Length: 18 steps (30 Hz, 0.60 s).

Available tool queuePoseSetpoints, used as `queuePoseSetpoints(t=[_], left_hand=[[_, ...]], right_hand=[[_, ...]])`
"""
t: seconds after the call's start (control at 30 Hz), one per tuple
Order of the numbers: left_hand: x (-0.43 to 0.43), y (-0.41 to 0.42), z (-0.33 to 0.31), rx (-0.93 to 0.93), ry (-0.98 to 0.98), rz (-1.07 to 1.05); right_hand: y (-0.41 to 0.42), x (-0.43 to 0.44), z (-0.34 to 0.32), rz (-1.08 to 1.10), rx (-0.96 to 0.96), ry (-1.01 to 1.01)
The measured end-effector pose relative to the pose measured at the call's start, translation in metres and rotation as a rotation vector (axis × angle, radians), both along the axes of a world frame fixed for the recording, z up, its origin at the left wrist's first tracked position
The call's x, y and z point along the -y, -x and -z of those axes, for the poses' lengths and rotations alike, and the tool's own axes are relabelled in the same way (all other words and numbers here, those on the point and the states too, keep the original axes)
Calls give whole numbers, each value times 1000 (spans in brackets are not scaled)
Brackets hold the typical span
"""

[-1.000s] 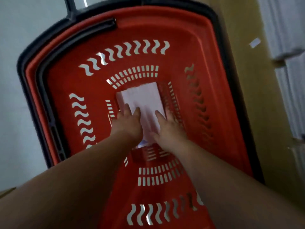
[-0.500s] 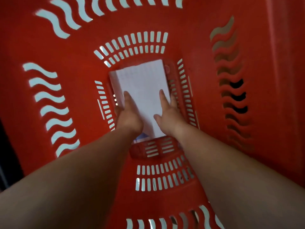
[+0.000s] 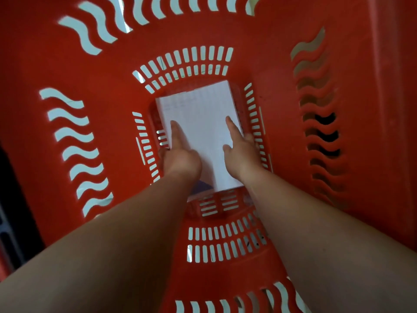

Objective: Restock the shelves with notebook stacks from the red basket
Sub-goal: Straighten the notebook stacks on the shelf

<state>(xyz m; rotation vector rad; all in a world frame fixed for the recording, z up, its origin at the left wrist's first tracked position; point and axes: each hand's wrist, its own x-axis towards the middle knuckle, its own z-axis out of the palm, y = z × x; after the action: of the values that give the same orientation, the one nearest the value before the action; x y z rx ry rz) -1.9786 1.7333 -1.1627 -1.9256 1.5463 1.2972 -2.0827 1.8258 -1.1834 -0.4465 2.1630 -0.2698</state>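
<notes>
Head view: the notebook stack (image 3: 200, 109) lies on the floor of the red basket (image 3: 277, 71). Left grip (image 3: 180, 159) and right grip (image 3: 242, 154) clasp its long sides, fingers (image 3: 174, 132) laid on top. Best to work them fully underneath, squeeze evenly and lift level, so no notebook slides out.

A: "Locate your white grid-ruled paper notebook stack (image 3: 200, 123)."

B: "At the floor centre of the red slotted plastic basket (image 3: 282, 123), slightly skewed; a purple cover (image 3: 203, 185) shows under the corner nearest you."
</notes>
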Motion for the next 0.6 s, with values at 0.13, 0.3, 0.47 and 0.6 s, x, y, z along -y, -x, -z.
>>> queuePoseSetpoints(t=[0.13,0.3,0.47,0.6], left_hand=[[4,2,-19,15,25,148],[0,12,-78,-8,-1,47],[-6,20,-157,-12,-23,-70],[6,14,-235,-51,43,83]], right_hand=[[8,9,-22,-39,-52,-85],[4,6,-67,65,-23,-87],[1,-7,-135,204,6,20],[-6,-11,-217,296,6,77]])
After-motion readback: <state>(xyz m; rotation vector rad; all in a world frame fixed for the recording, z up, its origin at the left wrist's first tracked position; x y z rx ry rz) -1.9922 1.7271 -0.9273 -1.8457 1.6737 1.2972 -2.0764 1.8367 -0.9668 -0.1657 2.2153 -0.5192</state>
